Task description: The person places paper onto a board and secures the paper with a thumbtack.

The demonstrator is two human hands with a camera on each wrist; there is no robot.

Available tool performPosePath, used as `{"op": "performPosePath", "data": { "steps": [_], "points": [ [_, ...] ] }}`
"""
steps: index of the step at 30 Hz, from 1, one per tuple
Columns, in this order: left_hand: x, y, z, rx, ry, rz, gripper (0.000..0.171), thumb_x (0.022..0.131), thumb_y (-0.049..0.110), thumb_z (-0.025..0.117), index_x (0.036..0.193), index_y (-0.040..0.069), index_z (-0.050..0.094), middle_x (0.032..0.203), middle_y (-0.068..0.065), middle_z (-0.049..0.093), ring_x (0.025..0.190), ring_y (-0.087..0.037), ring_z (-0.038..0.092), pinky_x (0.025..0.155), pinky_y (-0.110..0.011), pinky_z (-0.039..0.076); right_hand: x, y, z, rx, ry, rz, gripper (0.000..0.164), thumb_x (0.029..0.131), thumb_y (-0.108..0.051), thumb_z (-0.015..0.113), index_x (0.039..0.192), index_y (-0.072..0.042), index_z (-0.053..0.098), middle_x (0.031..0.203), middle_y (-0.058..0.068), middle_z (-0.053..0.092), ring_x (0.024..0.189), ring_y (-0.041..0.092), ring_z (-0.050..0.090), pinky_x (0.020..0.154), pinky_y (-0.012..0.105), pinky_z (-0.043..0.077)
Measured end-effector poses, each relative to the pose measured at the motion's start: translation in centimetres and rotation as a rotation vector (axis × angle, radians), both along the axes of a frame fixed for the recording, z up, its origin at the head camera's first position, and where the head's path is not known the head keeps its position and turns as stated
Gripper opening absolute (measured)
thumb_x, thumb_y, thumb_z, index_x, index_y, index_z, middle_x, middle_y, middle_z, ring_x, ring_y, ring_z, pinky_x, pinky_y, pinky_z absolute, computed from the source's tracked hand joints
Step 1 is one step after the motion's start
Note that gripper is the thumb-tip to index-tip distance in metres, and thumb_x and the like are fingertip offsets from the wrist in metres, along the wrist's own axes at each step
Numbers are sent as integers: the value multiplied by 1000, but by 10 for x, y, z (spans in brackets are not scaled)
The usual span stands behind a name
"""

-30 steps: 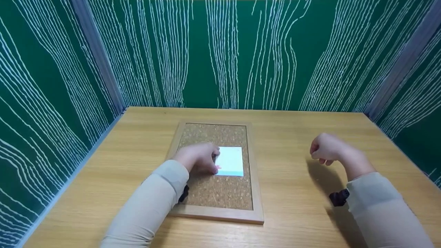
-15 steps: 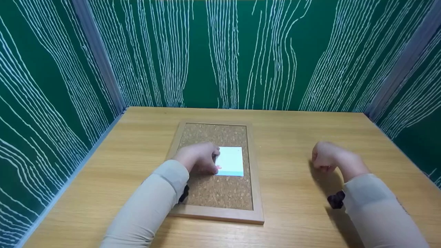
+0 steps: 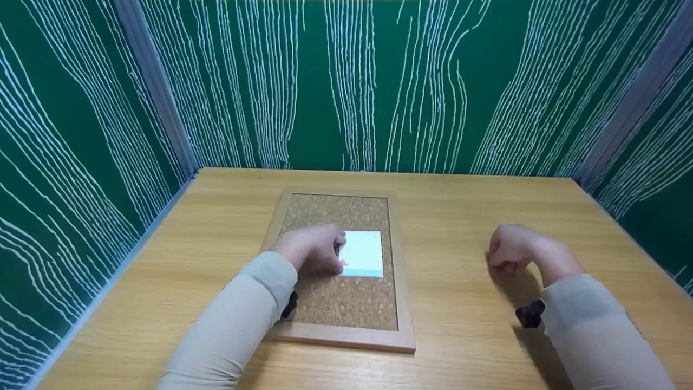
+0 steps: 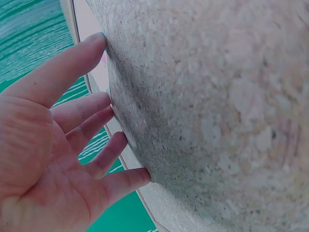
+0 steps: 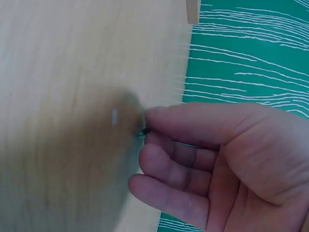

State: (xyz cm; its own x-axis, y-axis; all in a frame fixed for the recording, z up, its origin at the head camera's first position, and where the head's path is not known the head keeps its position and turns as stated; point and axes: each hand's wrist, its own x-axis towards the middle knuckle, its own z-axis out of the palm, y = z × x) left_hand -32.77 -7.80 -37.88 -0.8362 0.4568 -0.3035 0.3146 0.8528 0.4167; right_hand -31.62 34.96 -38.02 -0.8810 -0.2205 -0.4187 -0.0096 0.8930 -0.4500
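Note:
A white sheet of note paper (image 3: 361,253) with a blue lower edge lies on the framed corkboard (image 3: 341,306). My left hand (image 3: 314,246) holds it down at its left side, fingers spread and fairly straight, as the left wrist view shows. The thumb (image 4: 84,50) touches the paper's edge; the other fingertips rest along the board. A small pink mark shows on the paper beside the thumb. Low over the table to the right, my right hand (image 3: 511,249) is curled. Its thumb and forefinger pinch a tiny dark green pin-like piece (image 5: 144,131), mostly hidden between the fingertips.
The wooden table (image 3: 449,216) carries the corkboard left of centre, its wooden frame (image 3: 403,303) raised slightly. A small pale speck (image 5: 115,117) lies on the table near the right hand. Green walls (image 3: 308,81) with white lines enclose the back and sides.
My right hand has lowered slightly towards the table, and its fingers have closed in to a pinch. The left hand, paper and corkboard have stayed where they were.

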Motion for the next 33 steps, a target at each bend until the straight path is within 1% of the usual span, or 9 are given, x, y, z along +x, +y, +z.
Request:
{"op": "performPosePath", "data": {
  "steps": [4, 6, 10, 12, 17, 19, 22, 26, 33],
  "points": [
    [-1, -1, -2, -11, 23, -23, 53, 84, 29, 84, 133, 14, 67, 155, -1, 47, 129, -23, 49, 111, -45, 37, 1, 0, 9, -1, 38, 25, 18, 94, -16, 71, 102, 0, 69, 85, 9, 66, 72, 22, 63, 66, 40, 60],
    [0, -1, -2, 2, 9, 5, 64, 84, 28, 84, 143, 18, 61, 155, -1, 47, 131, -22, 47, 113, -47, 34, 2, 1, 14, 5, 91, 55, 18, 95, -18, 70, 103, -1, 69, 88, 8, 66, 75, 23, 62, 64, 40, 58],
    [1, -2, -2, 15, -8, 24, 67, 84, 28, 85, 145, 19, 59, 154, -2, 48, 131, -22, 47, 114, -48, 33, 2, 5, 25, 22, 239, 135, 16, 94, -15, 69, 103, -2, 71, 91, 5, 66, 79, 22, 60, 66, 40, 54],
    [0, -2, -2, 19, -12, 25, 67, 84, 28, 85, 145, 19, 60, 154, -2, 48, 130, -22, 47, 114, -48, 33, 2, 7, 28, 30, 309, 167, 15, 94, -14, 70, 103, -2, 72, 92, 4, 67, 84, 25, 60, 73, 45, 53],
    [1, -1, -1, 21, -17, 33, 67, 84, 28, 85, 145, 19, 59, 153, -1, 49, 128, -22, 49, 114, -48, 34, 4, 12, 32, 34, 433, 200, 20, 93, -9, 72, 112, -3, 73, 114, 17, 70, 110, 42, 61, 95, 62, 47],
    [2, -1, 0, 22, -21, 42, 68, 84, 29, 85, 146, 20, 58, 153, -2, 49, 127, -22, 49, 114, -49, 34, 5, 14, 31, 39, 463, 202, 23, 92, -7, 72, 115, -4, 73, 122, 21, 67, 119, 46, 57, 100, 65, 42],
    [3, -1, 1, 26, -30, 51, 69, 84, 29, 85, 147, 20, 57, 153, -2, 49, 126, -23, 49, 113, -50, 34, 5, 18, 28, 49, 503, 200, 25, 91, -6, 73, 117, -5, 73, 126, 23, 65, 123, 47, 53, 103, 66, 38],
    [3, -1, 1, 28, -37, 56, 69, 84, 29, 84, 147, 21, 57, 154, -1, 48, 127, -23, 48, 114, -50, 33, 6, 25, 21, 49, 521, 205, 27, 91, -4, 73, 117, -4, 73, 127, 25, 63, 122, 48, 52, 103, 67, 38],
    [0, 0, -1, -35, 24, 1, 68, 84, 31, 84, 147, 21, 58, 156, 1, 46, 143, -25, 40, 116, -47, 31, 5, 33, 5, 43, 412, 198, 28, 91, -5, 73, 119, -4, 74, 131, 29, 59, 124, 53, 49, 101, 68, 38]
  ]
}}
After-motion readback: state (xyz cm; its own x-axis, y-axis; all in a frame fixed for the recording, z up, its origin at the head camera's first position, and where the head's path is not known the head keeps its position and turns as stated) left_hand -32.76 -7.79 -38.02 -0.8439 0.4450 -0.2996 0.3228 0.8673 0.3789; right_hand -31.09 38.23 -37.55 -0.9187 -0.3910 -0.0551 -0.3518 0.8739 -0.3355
